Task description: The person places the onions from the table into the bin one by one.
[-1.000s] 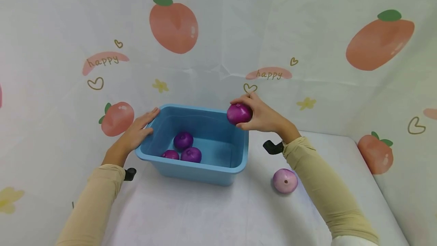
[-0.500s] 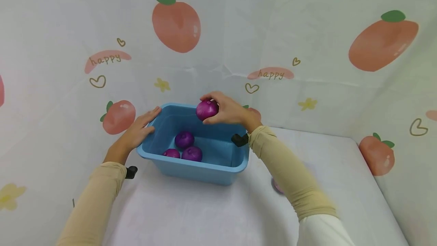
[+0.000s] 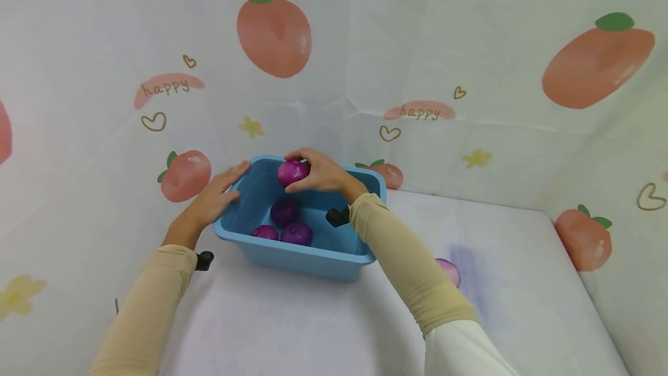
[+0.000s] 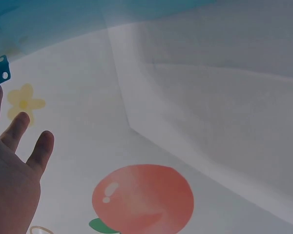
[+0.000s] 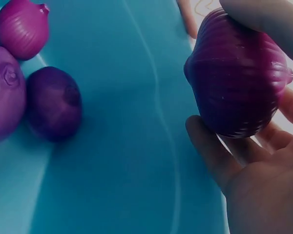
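A glossy red onion [image 3: 291, 173] is pinched between the thumb and fingers of my right hand [image 3: 327, 175]. It hangs over the back left part of a blue plastic bin [image 3: 297, 258], and the right wrist view shows the gripped onion [image 5: 239, 73] up close. Inside the bin, in its left half, lie a dark purple onion [image 3: 285, 211], another purple onion [image 3: 296, 234] and a pinker onion [image 3: 265, 232]. My left hand [image 3: 213, 197] rests on the bin's left rim with its fingers fairly straight. In the left wrist view, the left hand [image 4: 12, 170] shows spread fingers by the bin's underside.
A paler onion [image 3: 449, 271] lies on the white table [image 3: 511, 260] to the right, partly hidden behind my right sleeve [image 3: 412, 266]. Behind the bin rises a white cloth backdrop [image 3: 334, 51] printed with fruit. A black wrist camera [image 3: 338, 216] sits under my right wrist.
My right hand has carried the onion leftward, from over the bin's right back corner to its left half, and slightly lower. The left hand has stayed on the rim.
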`<state>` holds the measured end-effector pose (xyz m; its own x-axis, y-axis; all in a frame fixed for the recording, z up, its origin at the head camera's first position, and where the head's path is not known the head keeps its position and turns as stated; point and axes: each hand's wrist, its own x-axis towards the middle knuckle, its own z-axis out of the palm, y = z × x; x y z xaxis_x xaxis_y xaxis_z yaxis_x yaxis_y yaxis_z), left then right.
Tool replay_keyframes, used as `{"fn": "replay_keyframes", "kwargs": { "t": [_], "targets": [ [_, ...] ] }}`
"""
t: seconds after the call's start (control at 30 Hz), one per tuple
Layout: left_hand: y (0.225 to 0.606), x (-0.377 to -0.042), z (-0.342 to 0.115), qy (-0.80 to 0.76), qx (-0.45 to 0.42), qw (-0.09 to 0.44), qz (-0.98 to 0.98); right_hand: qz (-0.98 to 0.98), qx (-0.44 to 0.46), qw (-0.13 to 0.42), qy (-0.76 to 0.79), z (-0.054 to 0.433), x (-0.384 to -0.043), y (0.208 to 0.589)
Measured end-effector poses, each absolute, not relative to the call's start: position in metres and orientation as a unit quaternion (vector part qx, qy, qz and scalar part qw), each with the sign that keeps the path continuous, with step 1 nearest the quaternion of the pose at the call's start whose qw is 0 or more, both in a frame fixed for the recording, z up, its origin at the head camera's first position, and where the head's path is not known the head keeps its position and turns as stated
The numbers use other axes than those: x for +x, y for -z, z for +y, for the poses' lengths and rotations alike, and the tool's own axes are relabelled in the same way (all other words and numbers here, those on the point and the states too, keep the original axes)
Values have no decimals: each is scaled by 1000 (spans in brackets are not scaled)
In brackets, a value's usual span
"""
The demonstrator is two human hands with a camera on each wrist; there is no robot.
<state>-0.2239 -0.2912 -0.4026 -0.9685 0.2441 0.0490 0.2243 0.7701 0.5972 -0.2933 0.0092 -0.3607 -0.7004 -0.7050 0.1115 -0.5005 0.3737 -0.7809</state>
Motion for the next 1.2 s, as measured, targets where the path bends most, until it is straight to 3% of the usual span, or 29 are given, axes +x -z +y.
{"fn": "replay_keyframes", "kwargs": {
  "t": [0.4, 0.7, 1.2],
  "targets": [
    [401, -224, -288, -316, 117, 9, 941, 852, -351, 175, 347, 7, -291, 389],
    [401, -224, -291, -308, 121, 14, 944, 877, -315, 257, 255, 12, -292, 403],
    [401, -222, -290, -305, 117, 14, 945, 878, -297, 281, 251, 14, -292, 406]
  ]
}}
